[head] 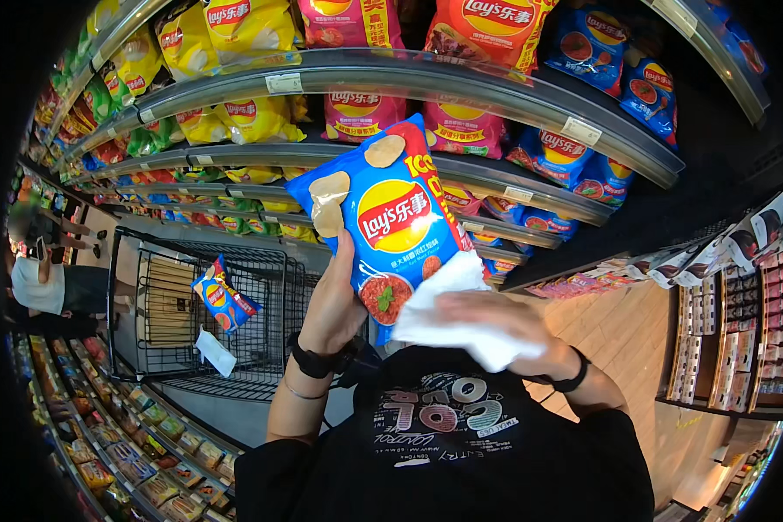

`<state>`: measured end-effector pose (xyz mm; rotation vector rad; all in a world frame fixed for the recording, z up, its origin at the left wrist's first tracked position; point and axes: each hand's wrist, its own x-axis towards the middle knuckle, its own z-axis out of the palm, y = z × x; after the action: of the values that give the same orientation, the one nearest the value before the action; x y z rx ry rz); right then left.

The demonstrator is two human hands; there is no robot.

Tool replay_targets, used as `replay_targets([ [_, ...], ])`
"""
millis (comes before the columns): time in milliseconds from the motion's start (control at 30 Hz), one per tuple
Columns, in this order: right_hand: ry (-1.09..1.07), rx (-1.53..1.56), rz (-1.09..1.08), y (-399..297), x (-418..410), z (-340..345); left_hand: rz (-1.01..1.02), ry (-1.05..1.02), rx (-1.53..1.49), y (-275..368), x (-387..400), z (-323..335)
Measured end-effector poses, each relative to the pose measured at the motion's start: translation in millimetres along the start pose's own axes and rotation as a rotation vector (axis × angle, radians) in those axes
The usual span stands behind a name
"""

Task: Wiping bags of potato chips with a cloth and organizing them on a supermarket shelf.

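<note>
A blue Lay's potato chip bag [391, 215] is held up in front of my chest, its printed front facing me. My left hand [336, 303] grips it by the lower left side, thumb on the front. A white tissue or cloth [447, 293] lies over the bag's lower right part. Blurred, my right hand [489, 320] presses on this white sheet and holds it against the bag. The bag's lower right corner is hidden behind the sheet.
Shelves [365, 72] of chip bags curve across the front. On my left stands a black wire shopping cart [261, 261] with another blue chip bag [225, 297] and a white packet [215, 352] inside. People [59, 280] stand beyond it. More shelving [698, 346] stands to the right.
</note>
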<state>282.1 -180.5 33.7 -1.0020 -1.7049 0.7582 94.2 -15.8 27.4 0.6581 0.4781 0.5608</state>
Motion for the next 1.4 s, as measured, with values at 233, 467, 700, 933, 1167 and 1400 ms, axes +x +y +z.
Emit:
replay_targets([
  [233, 1.102, 0.323, 0.324, -24, 14, -36, 0.022, 0.012, 0.148, -6, -17, 4],
  [467, 0.225, -0.489, -0.104, -6, 68, -36, 0.001, 0.045, 0.441, -18, -30, 5],
  [700, 0.041, -0.478, -0.070, 14, 43, 1, 0.025, -0.003, 0.331, -5, -31, 2],
  [933, -0.014, -0.614, -0.062, 19, 8, 11, 0.079, 0.140, 0.177, -1, -23, -8],
  [1167, -0.141, -0.679, -0.047, 24, -14, 9, 0.153, 0.141, 0.106, 9, -18, -15],
  [1400, -0.001, 0.173, 0.307, 33, -34, -5, 0.215, 0.156, 0.038, 20, -24, -21],
])
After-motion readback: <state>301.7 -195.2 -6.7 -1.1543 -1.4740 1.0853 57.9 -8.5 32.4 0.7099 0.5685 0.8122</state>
